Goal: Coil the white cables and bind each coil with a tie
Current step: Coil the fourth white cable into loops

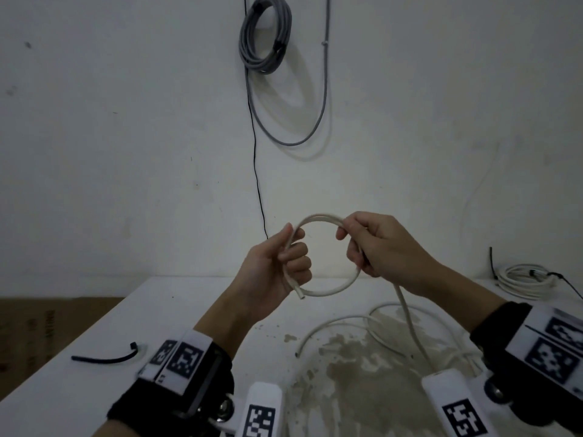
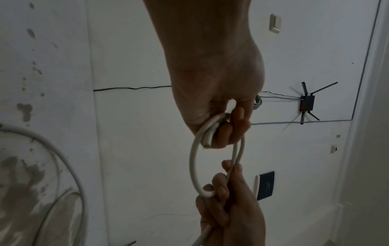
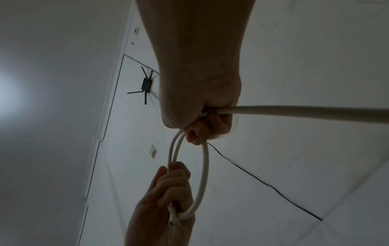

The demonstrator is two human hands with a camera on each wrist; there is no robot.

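I hold a white cable [image 1: 334, 290] in the air above the table, wound into a small loop of about two turns. My left hand [image 1: 284, 260] grips the loop's left side in a fist, and the cut end [image 1: 301, 296] sticks out below it. My right hand [image 1: 372, 244] grips the loop's right side, from where the cable's tail [image 1: 410, 323] drops to the table. The left wrist view shows the left hand [image 2: 223, 126], the loop [image 2: 192, 159] and the right hand [image 2: 227, 208]. In the right wrist view the right hand [image 3: 206, 126] grips the loop [image 3: 204, 174] and tail [image 3: 305, 112].
A black tie [image 1: 104, 357] lies at the left of the white table [image 1: 157, 310]. More loose white cable [image 1: 340, 320] curls over the stained patch. A bound white coil [image 1: 523, 279] sits at the back right. On the wall hangs a grey cable coil [image 1: 265, 36].
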